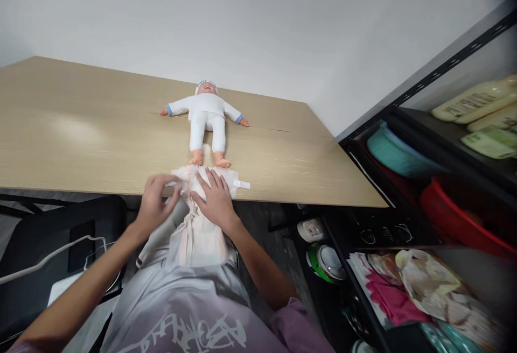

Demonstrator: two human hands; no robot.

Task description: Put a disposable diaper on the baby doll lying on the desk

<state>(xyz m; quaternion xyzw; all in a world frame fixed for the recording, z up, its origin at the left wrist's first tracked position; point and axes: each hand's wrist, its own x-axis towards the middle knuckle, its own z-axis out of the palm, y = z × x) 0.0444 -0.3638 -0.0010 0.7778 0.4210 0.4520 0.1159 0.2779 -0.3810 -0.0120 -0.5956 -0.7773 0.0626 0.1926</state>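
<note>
An unfolded white diaper [202,240] lies partly on the table's front edge and hangs down over my lap. My left hand [157,202] pinches the diaper's left side edge between thumb and fingers. Spread flat on the upper part of the diaper is my right hand [214,197], fingers apart. A white fastening tab [243,184] sticks out on the right. Just beyond the diaper, a baby doll [207,111] in white clothes and a cap lies on its back, arms stretched out, feet toward me.
The wooden table [100,143] runs along a pale wall. On my right, a black shelf holds a teal basin [399,151], a red basin [460,218], bottles [476,100] and folded cloths [391,294]. A black chair [48,267] with a white cable stands at my left.
</note>
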